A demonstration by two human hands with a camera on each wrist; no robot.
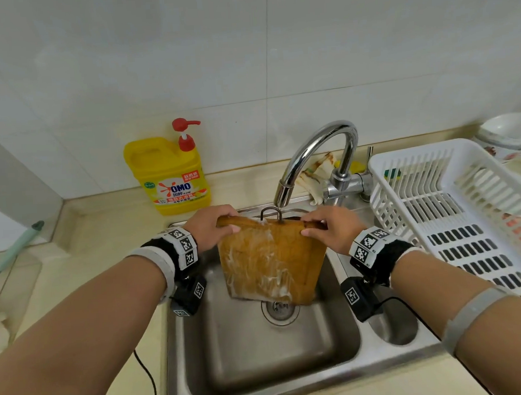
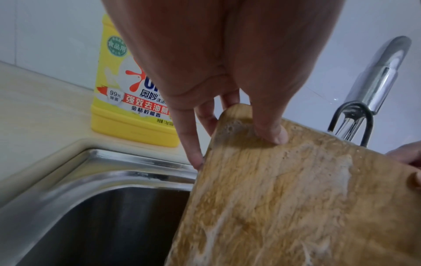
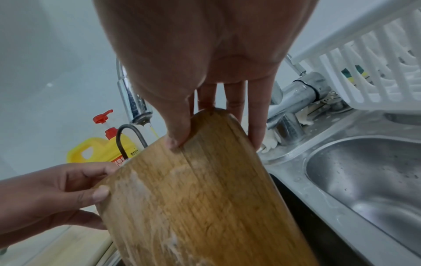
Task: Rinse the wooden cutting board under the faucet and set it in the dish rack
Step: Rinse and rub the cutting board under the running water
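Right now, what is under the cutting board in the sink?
Under the cutting board lies the sink basin with its drain strainer. The board covers the strainer's far part and the basin's back wall.

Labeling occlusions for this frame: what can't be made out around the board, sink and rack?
- Back face of the cutting board: hidden in all views.
- Board's lower end: cut off by the frame edge in both wrist views.
- Sink drain: partly behind the board, head view.
- Dish rack contents: blurred behind slats.
- Left hand and right hand fingertips: behind the board's top edge.
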